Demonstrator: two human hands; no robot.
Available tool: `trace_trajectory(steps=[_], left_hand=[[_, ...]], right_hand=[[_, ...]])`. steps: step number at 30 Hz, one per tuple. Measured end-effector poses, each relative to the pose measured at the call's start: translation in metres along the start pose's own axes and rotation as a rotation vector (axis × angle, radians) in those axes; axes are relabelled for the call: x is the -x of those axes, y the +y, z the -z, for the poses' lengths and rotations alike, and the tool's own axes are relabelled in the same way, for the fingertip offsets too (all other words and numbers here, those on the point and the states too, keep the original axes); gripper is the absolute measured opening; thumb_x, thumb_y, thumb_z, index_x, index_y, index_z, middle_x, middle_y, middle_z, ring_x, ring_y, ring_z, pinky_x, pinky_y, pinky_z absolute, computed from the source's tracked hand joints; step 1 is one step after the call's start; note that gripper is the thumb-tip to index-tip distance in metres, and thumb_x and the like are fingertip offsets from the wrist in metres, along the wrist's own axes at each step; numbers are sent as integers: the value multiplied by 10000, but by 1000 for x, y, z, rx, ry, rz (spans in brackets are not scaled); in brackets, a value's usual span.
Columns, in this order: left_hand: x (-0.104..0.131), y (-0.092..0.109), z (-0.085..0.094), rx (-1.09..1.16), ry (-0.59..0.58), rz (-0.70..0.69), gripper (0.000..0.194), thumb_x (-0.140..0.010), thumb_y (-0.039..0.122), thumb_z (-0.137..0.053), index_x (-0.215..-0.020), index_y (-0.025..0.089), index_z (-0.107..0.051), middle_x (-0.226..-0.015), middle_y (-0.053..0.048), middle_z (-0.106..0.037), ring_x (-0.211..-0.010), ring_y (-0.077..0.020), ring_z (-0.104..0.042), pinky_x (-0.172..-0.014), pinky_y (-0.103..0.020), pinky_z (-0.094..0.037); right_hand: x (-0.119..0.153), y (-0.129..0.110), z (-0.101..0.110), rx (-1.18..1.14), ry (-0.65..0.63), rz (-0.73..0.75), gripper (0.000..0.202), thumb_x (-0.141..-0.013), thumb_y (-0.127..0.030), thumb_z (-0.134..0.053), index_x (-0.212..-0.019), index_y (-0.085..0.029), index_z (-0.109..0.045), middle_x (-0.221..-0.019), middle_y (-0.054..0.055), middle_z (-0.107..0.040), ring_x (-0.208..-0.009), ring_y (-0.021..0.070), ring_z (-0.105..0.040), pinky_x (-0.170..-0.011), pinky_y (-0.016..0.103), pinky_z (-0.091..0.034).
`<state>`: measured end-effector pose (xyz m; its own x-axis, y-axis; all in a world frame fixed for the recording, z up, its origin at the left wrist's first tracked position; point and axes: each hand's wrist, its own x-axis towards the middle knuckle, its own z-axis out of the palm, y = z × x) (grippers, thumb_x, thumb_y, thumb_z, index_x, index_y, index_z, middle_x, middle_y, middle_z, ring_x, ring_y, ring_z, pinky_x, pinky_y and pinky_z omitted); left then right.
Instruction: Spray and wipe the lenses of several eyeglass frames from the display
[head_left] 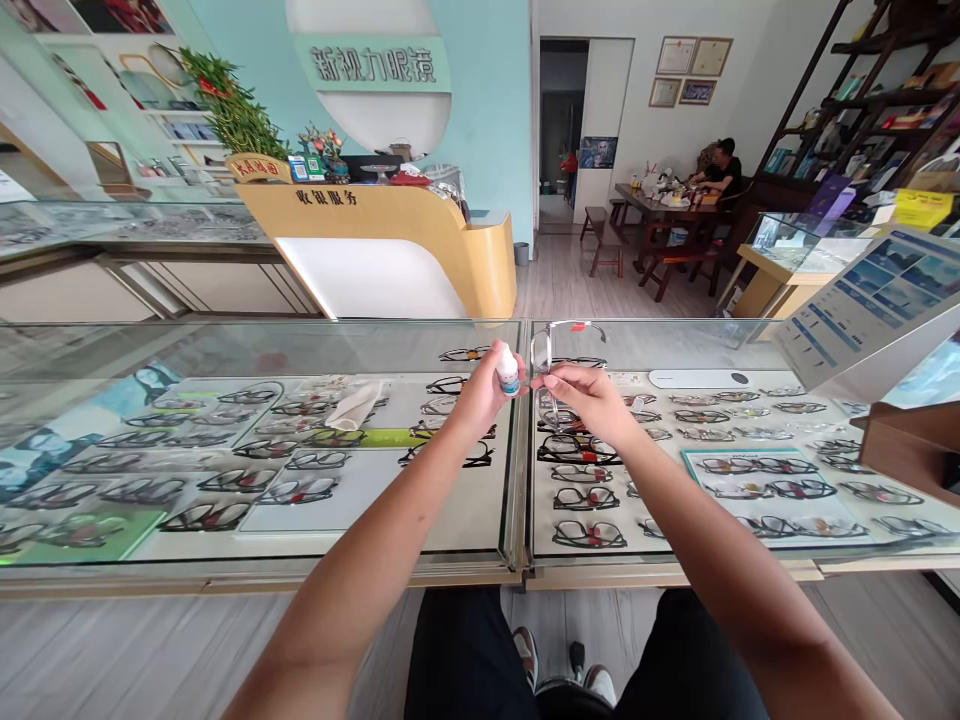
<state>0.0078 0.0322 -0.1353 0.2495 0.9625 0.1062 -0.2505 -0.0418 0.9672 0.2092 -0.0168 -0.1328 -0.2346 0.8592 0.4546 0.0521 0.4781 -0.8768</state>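
Note:
A small white bottle [508, 370] with a blue-green label is in my left hand [484, 385], its white tip pointing up. My fingers are wrapped round it. Just to the right, my right hand [589, 398] pinches a pair of clear-framed glasses [541, 350], held on edge with a temple reaching out to the right. Both hands are above the glass display case [520, 450], near its middle seam, and sit close together. A whitish cloth [355, 406] lies on the left part of the case.
Rows of glasses [589, 534] fill the case on both sides. An information stand [877, 300] rises at the right. Beyond are a cashier counter [375, 220] and a person [724, 172] seated at a wooden table [660, 205].

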Motion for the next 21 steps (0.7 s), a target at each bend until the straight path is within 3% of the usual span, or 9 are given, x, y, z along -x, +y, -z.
trace_trajectory(steps=[7, 11, 15, 21], left_hand=[[-1, -18, -1, -179, 71, -63, 654, -850, 909, -634, -857, 256, -619, -826, -33, -638, -811, -224, -640, -794, -370, -567], [1, -19, -2, -200, 78, -106, 606, -905, 866, -598, -889, 261, -629, -853, -38, -642, -838, -239, -638, -813, -387, -559], [2, -15, -4, -176, 83, -89, 641, -869, 896, -610, -868, 256, -643, -861, -48, -643, -844, -244, -629, -810, -388, -560], [8, -5, -6, -346, -77, -188, 577, -912, 807, -638, -791, 243, -645, -819, -38, -610, -810, -228, -569, -811, -374, -534]], right_hand=[[2, -1, -3, -37, -32, 0, 545, -989, -783, -755, -935, -260, -901, -932, 46, -771, -903, 221, -657, -848, 373, -519], [2, -1, -4, -24, -32, -4, 534, -991, -779, -757, -959, -269, -911, -956, 49, -784, -919, 223, -660, -865, 377, -528], [1, 0, 0, -48, -19, -26, 545, -976, -790, -767, -973, -265, -915, -956, 42, -788, -880, 208, -649, -868, 374, -541], [-2, 1, 9, -102, 122, -86, 565, -910, -837, -804, -966, -286, -916, -914, 37, -787, -873, 221, -640, -862, 376, -557]])
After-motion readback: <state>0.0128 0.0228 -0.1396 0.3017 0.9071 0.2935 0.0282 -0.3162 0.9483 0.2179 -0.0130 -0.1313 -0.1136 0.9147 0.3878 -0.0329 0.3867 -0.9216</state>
